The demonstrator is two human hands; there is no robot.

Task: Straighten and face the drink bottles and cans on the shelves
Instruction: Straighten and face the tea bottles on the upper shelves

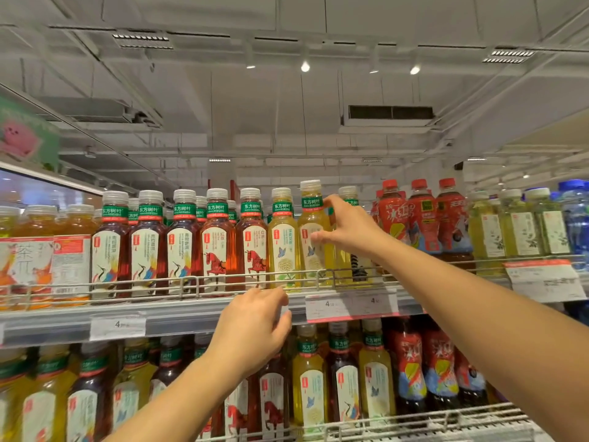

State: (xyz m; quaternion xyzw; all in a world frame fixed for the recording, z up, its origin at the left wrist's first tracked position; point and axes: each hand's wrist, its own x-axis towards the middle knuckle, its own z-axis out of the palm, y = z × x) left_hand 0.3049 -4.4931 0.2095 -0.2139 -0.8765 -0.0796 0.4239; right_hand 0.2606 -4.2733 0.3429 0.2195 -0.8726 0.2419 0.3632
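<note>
Left hand [255, 327] nearest, at 6 o'clock, fingers curled over the shelf edge [191, 309]; can't tell if it pinches anything there. Right hand [344, 229] at 1 o'clock of it, on the top shelf, gripping a yellow bottle [310, 231] with thumb on the label and fingers round the back. That bottle stands upright, long axis vertical, cap raised above its neighbours, label facing out toward us. Progress: dark bottles [143, 247] at 9 o'clock look squared and faced. Red bottles [420, 218] at 3 o'clock and the lower shelf [414, 419] look less even, probably still to do.
</note>
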